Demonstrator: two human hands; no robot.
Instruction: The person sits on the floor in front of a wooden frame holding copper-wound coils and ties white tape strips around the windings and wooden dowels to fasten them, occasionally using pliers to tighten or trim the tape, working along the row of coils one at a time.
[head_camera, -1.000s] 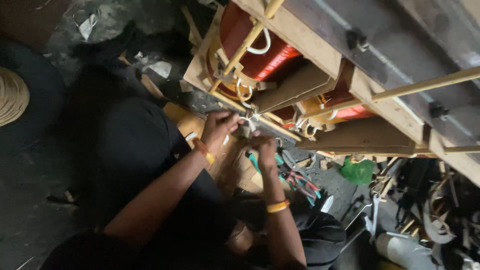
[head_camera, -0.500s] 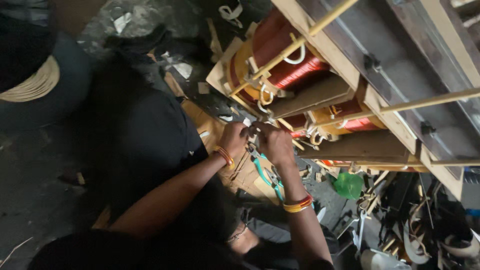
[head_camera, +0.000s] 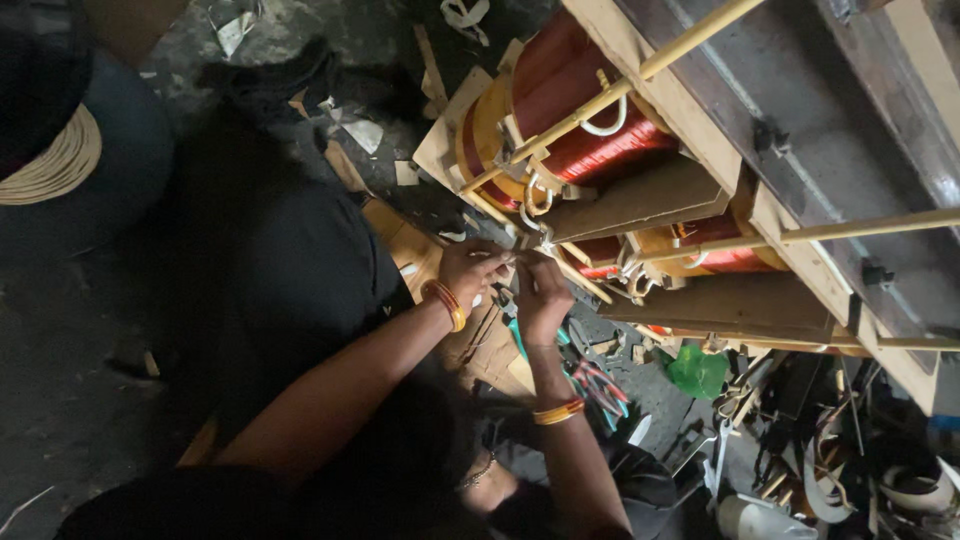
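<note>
Both hands pinch a thin white lead: the left hand (head_camera: 468, 272) and the right hand (head_camera: 545, 290) close on it at the lower edge of the red copper coil (head_camera: 590, 110). Probably the person does best keeping the lead (head_camera: 522, 252) taut and close to the winding, without pulling the neighbouring white loops (head_camera: 535, 190).

Both bare arms are reaching up from the bottom of the view, converging toward the middle. The left hand (head_camera: 470, 272) is curling its fingers inward, fingertips pinching toward the right hand (head_camera: 545, 295), which is bent at the wrist with fingers gathered close. The two hands are touching or nearly touching at the fingertips. The left forearm is stretching diagonally from lower left; the right forearm is rising almost straight. Each wrist is wearing an orange bangle.
</note>
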